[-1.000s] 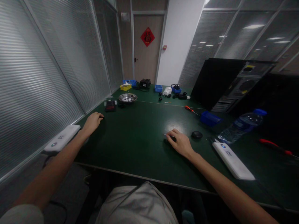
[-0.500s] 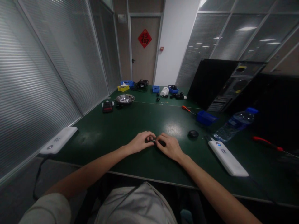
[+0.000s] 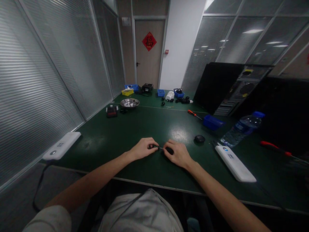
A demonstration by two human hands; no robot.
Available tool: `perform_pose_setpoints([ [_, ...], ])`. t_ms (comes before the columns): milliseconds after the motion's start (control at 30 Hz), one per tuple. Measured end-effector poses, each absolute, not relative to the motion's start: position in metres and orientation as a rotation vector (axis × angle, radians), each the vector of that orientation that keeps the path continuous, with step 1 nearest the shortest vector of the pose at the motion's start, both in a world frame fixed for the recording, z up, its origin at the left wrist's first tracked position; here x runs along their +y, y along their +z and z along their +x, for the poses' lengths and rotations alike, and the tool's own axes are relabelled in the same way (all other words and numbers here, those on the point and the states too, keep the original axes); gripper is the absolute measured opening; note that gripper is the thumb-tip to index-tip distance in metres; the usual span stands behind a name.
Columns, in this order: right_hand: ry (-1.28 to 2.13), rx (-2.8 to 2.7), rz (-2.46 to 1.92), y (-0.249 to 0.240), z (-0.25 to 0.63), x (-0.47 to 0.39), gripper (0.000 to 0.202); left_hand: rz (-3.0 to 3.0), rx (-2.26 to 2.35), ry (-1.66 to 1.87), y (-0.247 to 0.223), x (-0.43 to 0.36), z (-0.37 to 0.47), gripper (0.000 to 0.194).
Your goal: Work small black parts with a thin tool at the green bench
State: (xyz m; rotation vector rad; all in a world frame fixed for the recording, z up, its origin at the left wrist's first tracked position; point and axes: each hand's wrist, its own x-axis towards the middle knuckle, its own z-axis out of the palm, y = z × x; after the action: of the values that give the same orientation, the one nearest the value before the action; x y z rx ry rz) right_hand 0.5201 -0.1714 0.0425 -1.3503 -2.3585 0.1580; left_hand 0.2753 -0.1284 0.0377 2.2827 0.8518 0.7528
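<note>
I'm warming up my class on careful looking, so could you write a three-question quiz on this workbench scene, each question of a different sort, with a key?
1. Multiple choice: What colour is the cap of the water bottle?
a) red
b) blue
c) white

2. True or false: The fingers of the left hand hold a small dark piece.

3. Fill the gap: Seen from the person's side, the round black object lies to the ____ of the right hand.

Key: 1. b; 2. true; 3. right
</note>
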Motion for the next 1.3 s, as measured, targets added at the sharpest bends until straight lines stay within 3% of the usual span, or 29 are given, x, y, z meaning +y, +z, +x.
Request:
perform_pose_setpoints([
  [1300, 0.041, -2.536, -1.287, 0.046, 0.508, -0.173, 0.024, 2.243, 0.852, 0.754, 0.038, -0.130, 0.275, 0.021],
])
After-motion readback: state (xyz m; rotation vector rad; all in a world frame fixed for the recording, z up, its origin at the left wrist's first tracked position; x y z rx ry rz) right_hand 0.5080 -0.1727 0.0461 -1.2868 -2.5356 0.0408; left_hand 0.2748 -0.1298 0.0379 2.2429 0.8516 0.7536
